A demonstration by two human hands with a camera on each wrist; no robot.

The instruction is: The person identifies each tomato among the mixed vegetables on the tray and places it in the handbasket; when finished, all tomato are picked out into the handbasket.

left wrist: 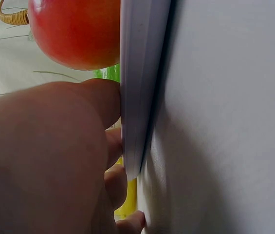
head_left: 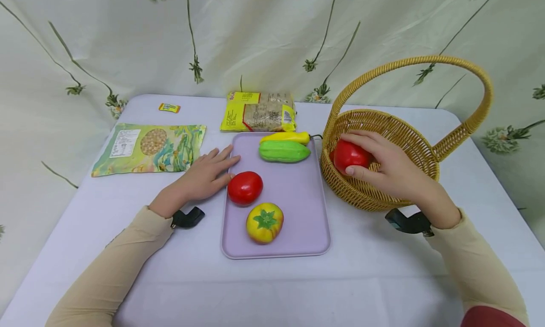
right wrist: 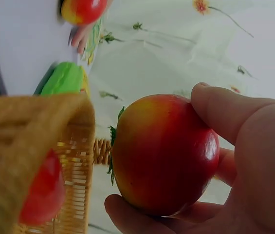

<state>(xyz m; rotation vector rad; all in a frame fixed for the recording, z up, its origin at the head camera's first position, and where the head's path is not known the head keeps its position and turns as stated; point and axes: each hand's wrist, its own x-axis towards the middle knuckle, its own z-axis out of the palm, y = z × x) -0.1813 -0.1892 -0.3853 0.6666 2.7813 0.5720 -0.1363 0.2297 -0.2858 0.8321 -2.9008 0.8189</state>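
Barcode [head_left: 288, 115] marks yellow bag [head_left: 264, 114]; hands [head_left: 206, 175] [head_left: 389, 166] touch tray [head_left: 298, 204] and red tomato [head_left: 350, 156].

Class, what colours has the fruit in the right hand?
The fruit is mostly red, shading into yellow, with green leaves; the right wrist view shows it best.

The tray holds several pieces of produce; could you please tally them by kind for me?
Round fruits: 2, the red fruit and the yellow fruit
Yellow pepper: 1
Green vegetable: 1
Total on the tray: 4
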